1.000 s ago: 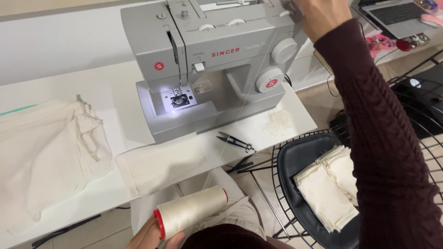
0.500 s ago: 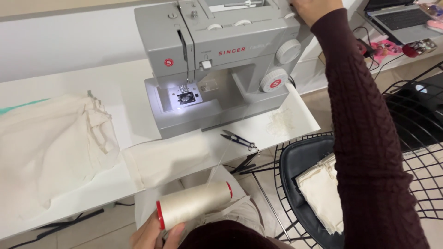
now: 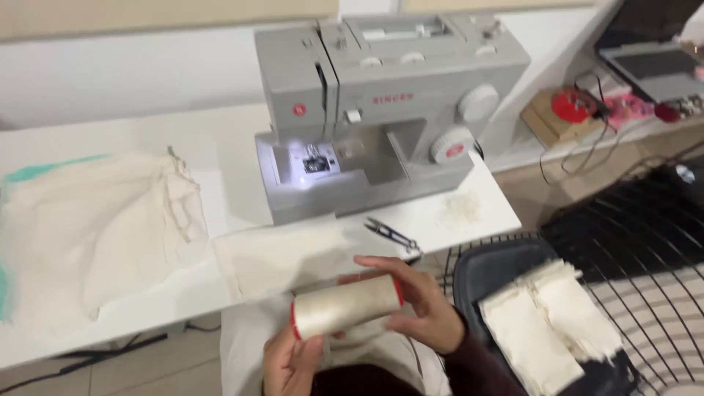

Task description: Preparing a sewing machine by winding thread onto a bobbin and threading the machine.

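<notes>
**Ana:** Both hands are closed on the one cream thread spool (image 3: 346,306). The left hand (image 3: 292,361) cups the red-rimmed end at about seven o'clock, and the right hand (image 3: 419,308) wraps the other end from three o'clock, fingers curled over the top. The spool lies on its side, low in the view, above the lap.

**Ben:** How should it be held, do you think?

**Ana:** By the red ends, I'd judge, not by the wound thread, so the turns don't slip loose. A level spool also keeps the thread from sliding off one end.

**Ben:** What lies around them?

**Ana:** At twelve o'clock, just beyond the spool, a cream cloth piece (image 3: 282,257) hangs over the white table (image 3: 103,139) edge. Small thread snips (image 3: 391,235) lie at one o'clock, near the fingers. Further out at twelve stands the grey sewing machine (image 3: 381,103), its needle lamp lit. A bundle of cream fabric (image 3: 95,227) sits at ten o'clock, and a wire chair (image 3: 631,242) with folded cloth pieces (image 3: 550,326) at four.

**Ben:** Anything in the way?

**Ana:** The snips are the nearest hazard; the hanging cloth could catch too.
</notes>
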